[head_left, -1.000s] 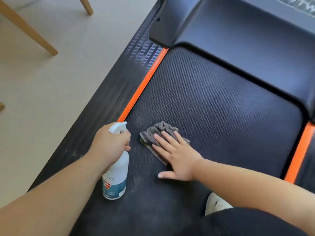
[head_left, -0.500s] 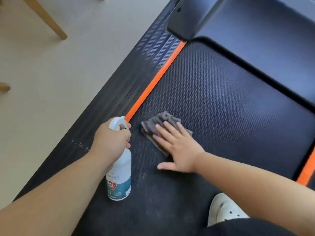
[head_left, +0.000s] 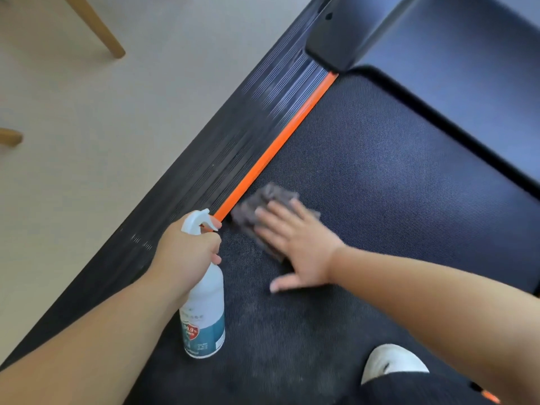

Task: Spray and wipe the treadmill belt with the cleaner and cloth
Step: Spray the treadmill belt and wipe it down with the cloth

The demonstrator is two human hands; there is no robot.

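The black textured treadmill belt (head_left: 380,176) runs diagonally, edged on its left by an orange strip (head_left: 274,147). A crumpled grey cloth (head_left: 257,206) lies on the belt right beside that strip. My right hand (head_left: 295,247) presses flat on the cloth with straight, spread fingers, the thumb out on the belt. My left hand (head_left: 187,252) grips the neck of a white spray bottle (head_left: 204,314) with a teal label. The bottle stands upright on the belt, its nozzle toward the orange strip.
The ribbed black side rail (head_left: 233,147) lies left of the strip, then beige floor (head_left: 87,141). Wooden furniture legs (head_left: 99,30) stand at top left. The dark motor cover (head_left: 438,54) rises at top right. A white shoe (head_left: 391,363) rests on the belt at bottom right.
My right hand has slid the cloth left across the belt to the orange strip. The left hand and bottle have stayed in place, and the view shifted slightly.
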